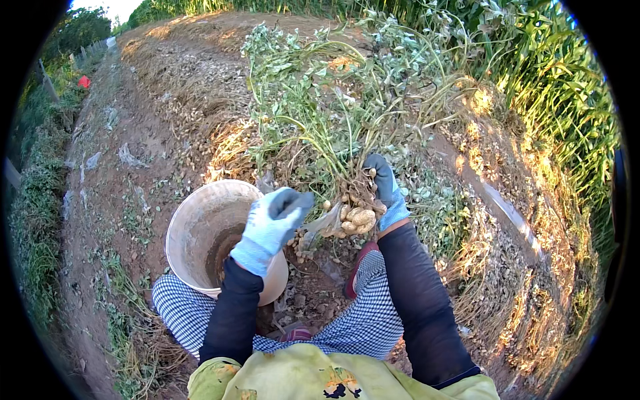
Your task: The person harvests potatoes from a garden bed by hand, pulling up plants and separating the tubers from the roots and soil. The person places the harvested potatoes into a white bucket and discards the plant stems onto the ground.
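My right hand (pixel 384 187), in a blue and grey work glove, is closed around the base of a peanut plant (pixel 320 135). Its leafy stems spread away from me, and a cluster of peanut pods (pixel 357 219) with roots hangs on my side. A strip of thin plastic film (pixel 325 222) lies against the pods. My left hand (pixel 282 215), gloved alike, is just left of the pods with its fingers curled; whether they pinch the film or anything else is unclear. Partly behind my left forearm, a pale plastic bucket (pixel 192 235) stands between my legs, soil-stained inside, with no pods visible in it.
Pulled peanut plants (pixel 500 280) lie in rows at the right and ahead. Film scraps (pixel 130 156) lie on the soil at the left. Tall green crops (pixel 560 75) border the right side. Grassy growth and posts (pixel 48 85) line the left edge, near a red object (pixel 84 81).
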The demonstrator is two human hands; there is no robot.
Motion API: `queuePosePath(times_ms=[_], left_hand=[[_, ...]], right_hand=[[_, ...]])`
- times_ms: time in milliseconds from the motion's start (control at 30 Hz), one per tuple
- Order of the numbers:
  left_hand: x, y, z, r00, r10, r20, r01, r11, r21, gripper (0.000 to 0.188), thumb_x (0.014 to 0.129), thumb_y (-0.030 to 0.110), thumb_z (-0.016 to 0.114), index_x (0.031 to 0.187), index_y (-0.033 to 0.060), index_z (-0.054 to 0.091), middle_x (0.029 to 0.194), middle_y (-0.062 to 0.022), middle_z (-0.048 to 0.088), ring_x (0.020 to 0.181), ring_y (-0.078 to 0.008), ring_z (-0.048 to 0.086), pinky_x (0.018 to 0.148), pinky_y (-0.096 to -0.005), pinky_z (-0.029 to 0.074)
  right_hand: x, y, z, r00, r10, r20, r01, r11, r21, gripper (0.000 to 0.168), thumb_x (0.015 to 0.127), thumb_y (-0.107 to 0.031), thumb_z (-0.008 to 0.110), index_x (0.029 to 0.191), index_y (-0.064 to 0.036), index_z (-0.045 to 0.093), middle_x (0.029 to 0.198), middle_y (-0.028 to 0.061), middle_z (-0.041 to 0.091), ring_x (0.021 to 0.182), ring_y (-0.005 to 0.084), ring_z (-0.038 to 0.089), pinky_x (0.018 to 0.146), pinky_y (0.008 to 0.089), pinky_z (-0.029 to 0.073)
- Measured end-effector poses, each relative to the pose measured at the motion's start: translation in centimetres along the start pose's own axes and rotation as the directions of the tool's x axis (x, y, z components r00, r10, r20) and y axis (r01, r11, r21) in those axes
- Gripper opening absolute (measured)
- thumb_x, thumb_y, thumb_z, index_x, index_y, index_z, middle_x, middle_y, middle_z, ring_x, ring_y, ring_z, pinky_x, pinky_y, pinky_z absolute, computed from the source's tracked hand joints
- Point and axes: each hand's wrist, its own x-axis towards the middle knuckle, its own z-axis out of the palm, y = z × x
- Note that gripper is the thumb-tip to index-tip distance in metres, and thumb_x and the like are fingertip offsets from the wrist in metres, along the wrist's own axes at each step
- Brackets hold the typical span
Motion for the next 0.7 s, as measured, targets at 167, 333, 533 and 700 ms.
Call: queuePosePath(times_ms=[167, 333, 533, 700], left_hand=[[1.6, 0.3, 2.6, 0.996, 0.019, 0.082, -0.017, 1.000, -0.017, 0.015, 0.084, 0.011, 0.060, 0.096, 0.0019, 0.058, 0.081, -0.0005, 0.059, 0.067, -0.0043, 0.051, 0.056, -0.0197, 0.042], [-0.7, -2.2, -4.4, 0.942, -0.065, -0.330, 0.193, 0.908, 0.372, 0.011, 0.081, 0.015, 0.064, 0.081, 0.0039, 0.060, 0.066, -0.0072, 0.058, 0.056, -0.0132, 0.053, 0.056, -0.0273, 0.045], [-4.8, -3.5, -7.4, 0.871, 0.138, -0.472, 0.252, 0.699, 0.669, 0.036, 0.072, 0.016, 0.071, 0.104, 0.0023, 0.060, 0.091, -0.0090, 0.063, 0.074, -0.0218, 0.062, 0.070, -0.0321, 0.051], [-4.0, -1.1, -0.7, 0.934, -0.290, 0.209, 0.324, 0.934, -0.149, 0.067, 0.072, 0.023, 0.078, 0.126, -0.0006, 0.049, 0.100, -0.0076, 0.061, 0.089, -0.0161, 0.062, 0.079, -0.0283, 0.051]], right_hand=[[-0.1, -0.4, 0.5, 0.994, 0.071, -0.083, -0.068, 0.997, 0.033, 0.014, 0.088, -0.004, 0.045, 0.077, -0.010, 0.050, 0.072, -0.0009, 0.051, 0.062, 0.0088, 0.052, 0.056, 0.0252, 0.048], [-0.1, -1.3, -0.8, 0.979, 0.132, -0.158, -0.092, 0.968, 0.234, 0.012, 0.088, -0.010, 0.044, 0.080, -0.006, 0.052, 0.074, 0.0064, 0.058, 0.062, 0.0191, 0.062, 0.056, 0.0328, 0.056], [0.2, -0.7, -1.1, 0.939, 0.286, -0.193, -0.201, 0.908, 0.368, 0.026, 0.082, -0.029, 0.050, 0.078, -0.005, 0.058, 0.070, 0.0117, 0.063, 0.059, 0.0250, 0.064, 0.054, 0.0368, 0.057], [0.6, -0.9, 0.7, 0.944, 0.234, -0.234, -0.143, 0.926, 0.350, 0.021, 0.085, -0.025, 0.049, 0.074, -0.008, 0.055, 0.069, 0.0087, 0.061, 0.061, 0.0223, 0.064, 0.057, 0.0348, 0.057]])
